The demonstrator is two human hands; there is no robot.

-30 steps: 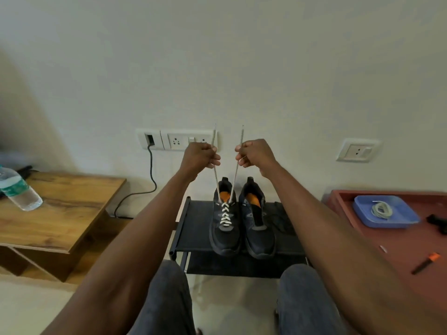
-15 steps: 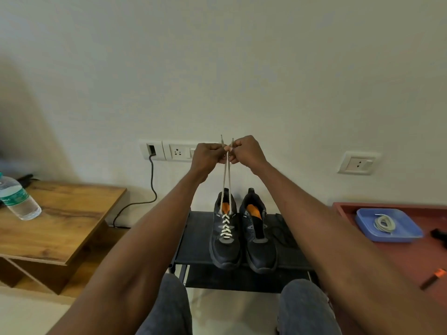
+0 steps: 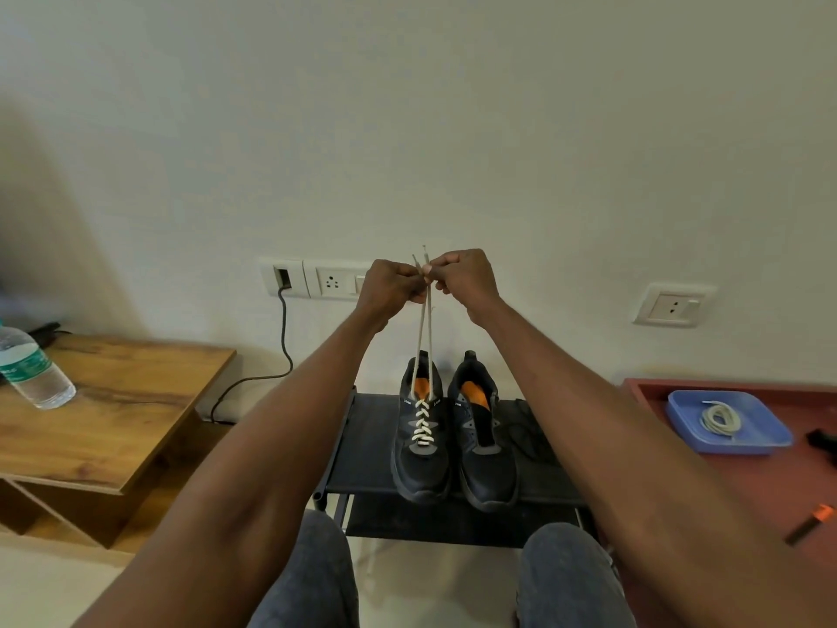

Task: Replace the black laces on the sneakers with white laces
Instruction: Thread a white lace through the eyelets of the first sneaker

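Two black sneakers with orange insoles stand side by side on a low black rack. The left sneaker is laced with a white lace; both lace ends run taut up to my hands. My left hand and my right hand are raised together above the shoe, knuckles nearly touching, each pinching one lace end, the tips sticking out above. The right sneaker has no lace. A black lace lies on the rack beside it. A second white lace is coiled in a blue tray.
A wooden side table with a water bottle is at the left. A red table at the right carries the tray and an orange-tipped tool. Wall sockets and a hanging cable are behind. My knees are below.
My hands, apart a second ago with the lace ends spread, have come together above the left sneaker, so the two ends now run up side by side.
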